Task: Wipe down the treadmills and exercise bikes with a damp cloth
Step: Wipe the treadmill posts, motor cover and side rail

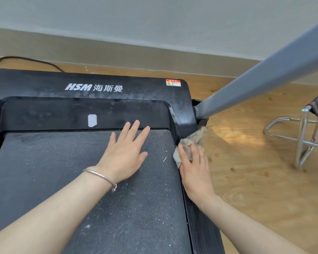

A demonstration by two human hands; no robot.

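Note:
A black treadmill (44, 85) fills the left and middle of the head view, its dusty hood printed with white lettering. My left hand (125, 153) lies flat with straight fingers on the dark running belt (81, 198), near the hood. My right hand (193, 167) presses a crumpled grey-brown cloth (193, 138) with straight fingers against the treadmill's right side rail (202, 226), just below the base of the grey upright (264, 79). Part of the cloth is hidden under my fingers.
The grey upright slants up to the right from the front right corner. A metal-framed stool (305, 142) stands on the wooden floor (255, 189) at the right. A black cable (26, 60) runs along the floor behind the treadmill, by the wall.

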